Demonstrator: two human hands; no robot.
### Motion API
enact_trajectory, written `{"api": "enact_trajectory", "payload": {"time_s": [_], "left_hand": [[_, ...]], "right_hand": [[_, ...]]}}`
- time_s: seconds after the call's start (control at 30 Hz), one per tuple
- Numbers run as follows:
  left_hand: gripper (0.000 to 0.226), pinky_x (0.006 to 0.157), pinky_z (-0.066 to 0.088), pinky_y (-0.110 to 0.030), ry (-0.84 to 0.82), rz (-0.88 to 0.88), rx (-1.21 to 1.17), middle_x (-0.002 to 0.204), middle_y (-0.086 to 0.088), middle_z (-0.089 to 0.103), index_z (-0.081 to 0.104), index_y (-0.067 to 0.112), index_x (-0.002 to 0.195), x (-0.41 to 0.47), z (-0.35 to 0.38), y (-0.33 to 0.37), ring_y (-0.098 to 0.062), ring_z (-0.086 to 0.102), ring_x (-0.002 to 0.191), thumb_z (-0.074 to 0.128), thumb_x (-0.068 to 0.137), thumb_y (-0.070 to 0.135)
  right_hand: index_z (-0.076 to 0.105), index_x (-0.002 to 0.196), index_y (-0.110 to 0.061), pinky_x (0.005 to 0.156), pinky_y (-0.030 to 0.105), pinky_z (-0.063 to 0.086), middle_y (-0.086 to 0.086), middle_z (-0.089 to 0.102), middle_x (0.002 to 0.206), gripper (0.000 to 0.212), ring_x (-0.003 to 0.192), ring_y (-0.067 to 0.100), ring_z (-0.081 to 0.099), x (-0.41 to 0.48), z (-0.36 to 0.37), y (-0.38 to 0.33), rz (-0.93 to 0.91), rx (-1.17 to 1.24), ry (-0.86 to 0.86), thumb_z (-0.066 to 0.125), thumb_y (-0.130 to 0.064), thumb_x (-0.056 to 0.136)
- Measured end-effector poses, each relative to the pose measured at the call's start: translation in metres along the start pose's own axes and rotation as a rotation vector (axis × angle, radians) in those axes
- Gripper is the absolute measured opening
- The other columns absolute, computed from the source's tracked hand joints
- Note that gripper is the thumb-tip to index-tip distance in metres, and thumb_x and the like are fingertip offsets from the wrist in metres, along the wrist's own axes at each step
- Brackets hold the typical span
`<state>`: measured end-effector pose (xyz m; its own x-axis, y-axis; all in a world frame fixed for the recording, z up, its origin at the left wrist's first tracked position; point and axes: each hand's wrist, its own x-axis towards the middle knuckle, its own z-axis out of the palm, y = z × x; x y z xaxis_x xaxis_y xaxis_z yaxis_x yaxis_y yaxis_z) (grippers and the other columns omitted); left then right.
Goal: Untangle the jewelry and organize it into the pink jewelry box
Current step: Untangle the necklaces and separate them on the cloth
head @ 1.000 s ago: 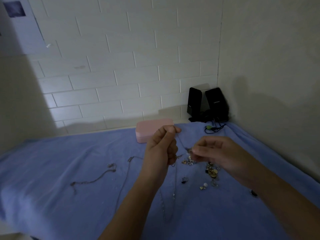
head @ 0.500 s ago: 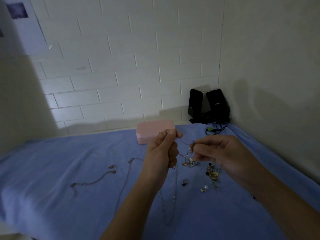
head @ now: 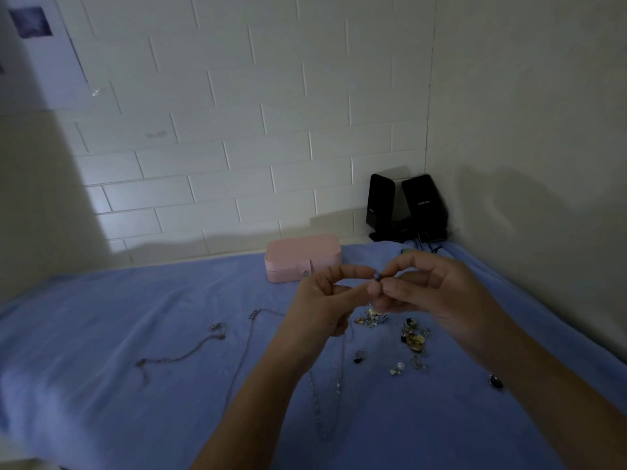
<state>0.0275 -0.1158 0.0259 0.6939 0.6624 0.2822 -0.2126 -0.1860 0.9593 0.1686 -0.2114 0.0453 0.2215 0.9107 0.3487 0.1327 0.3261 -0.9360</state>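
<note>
We hold a small dark piece (head: 376, 277) up over the blue cloth (head: 101, 334). The left hand (head: 322, 301) pinches it between thumb and forefinger from one side and the right hand (head: 437, 293) pinches it from the other, with the remaining fingers of both curled loosely in; what the piece is we cannot tell, as it is too small. A thin chain (head: 340, 374) seems to trail from under the left hand down onto the cloth, so we judge that the piece is caught on it. To free it well, we let one pinch act as the anchor while the other teases the link loose, feeding slack towards the snag and never drawing the hands apart, since a fine chain tightens or snaps under tension. Working low over the cloth means anything we drop lands near the heap of small pieces (head: 412, 335). The pink jewelry box (head: 302, 254) stands shut near the wall, just beyond the hands, with its snap towards us; we must open it before anything goes in.
</note>
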Motion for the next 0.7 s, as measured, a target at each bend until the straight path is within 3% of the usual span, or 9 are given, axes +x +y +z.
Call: {"api": "enact_trajectory", "payload": {"time_s": [0.13, 0.3, 0.4, 0.5, 0.6, 0.7], "left_hand": [[0.007, 0.044, 0.013, -0.026, 0.012, 0.004, 0.045, 0.052, -0.006, 0.028, 0.075, 0.026, 0.072, -0.002, 0.001, 0.002, -0.012, 0.014, 0.043, 0.071, 0.067, 0.028], [0.003, 0.039, 0.021, -0.018, 0.043, 0.016, 0.105, 0.043, 0.003, 0.029, 0.073, 0.023, 0.067, -0.001, -0.001, 0.001, -0.008, 0.018, 0.039, 0.070, 0.067, 0.025], [0.004, 0.040, 0.020, -0.019, 0.022, 0.014, 0.115, 0.048, -0.004, 0.032, 0.072, 0.023, 0.070, -0.002, 0.000, 0.001, -0.009, 0.018, 0.040, 0.070, 0.070, 0.026], [0.010, 0.041, 0.017, -0.021, -0.004, -0.011, 0.117, 0.048, -0.001, 0.035, 0.069, 0.021, 0.071, -0.002, 0.000, 0.000, -0.011, 0.019, 0.042, 0.067, 0.080, 0.017], [0.008, 0.041, 0.017, -0.020, -0.075, -0.040, 0.143, 0.045, 0.007, 0.037, 0.066, 0.015, 0.075, -0.003, 0.000, 0.000, -0.008, 0.020, 0.041, 0.065, 0.081, 0.018], [0.016, 0.041, 0.018, -0.020, -0.083, -0.027, 0.139, 0.044, 0.009, 0.035, 0.067, 0.015, 0.072, -0.003, 0.002, 0.001, -0.008, 0.021, 0.041, 0.064, 0.073, 0.030]], "right_hand": [[0.061, 0.086, 0.002, 0.073, 0.031, 0.059, 0.020, 0.070, 0.078, 0.011, 0.073, 0.031, 0.070, -0.001, 0.000, 0.000, 0.000, -0.008, -0.018, 0.063, -0.004, 0.076], [0.064, 0.084, 0.002, 0.087, 0.032, 0.055, 0.016, 0.067, 0.087, 0.007, 0.087, 0.030, 0.068, 0.001, -0.004, 0.003, 0.024, -0.114, -0.024, 0.062, -0.005, 0.084], [0.066, 0.082, -0.001, 0.083, 0.022, 0.055, 0.009, 0.067, 0.080, 0.006, 0.081, 0.019, 0.067, 0.002, -0.007, 0.003, 0.063, -0.151, -0.032, 0.062, -0.005, 0.085], [0.068, 0.077, -0.004, 0.078, 0.022, 0.056, 0.007, 0.067, 0.077, 0.006, 0.078, 0.016, 0.065, 0.003, -0.011, 0.005, 0.153, 0.044, -0.037, 0.065, -0.009, 0.076], [0.072, 0.073, -0.010, 0.074, 0.023, 0.055, 0.005, 0.068, 0.077, 0.026, 0.076, 0.015, 0.066, 0.004, -0.018, 0.005, 0.180, 0.249, -0.079, 0.080, -0.031, 0.061], [0.073, 0.080, -0.008, 0.072, 0.023, 0.055, 0.009, 0.071, 0.085, 0.046, 0.081, 0.018, 0.069, 0.003, -0.019, 0.004, 0.196, 0.250, -0.137, 0.088, -0.041, 0.051]]}}
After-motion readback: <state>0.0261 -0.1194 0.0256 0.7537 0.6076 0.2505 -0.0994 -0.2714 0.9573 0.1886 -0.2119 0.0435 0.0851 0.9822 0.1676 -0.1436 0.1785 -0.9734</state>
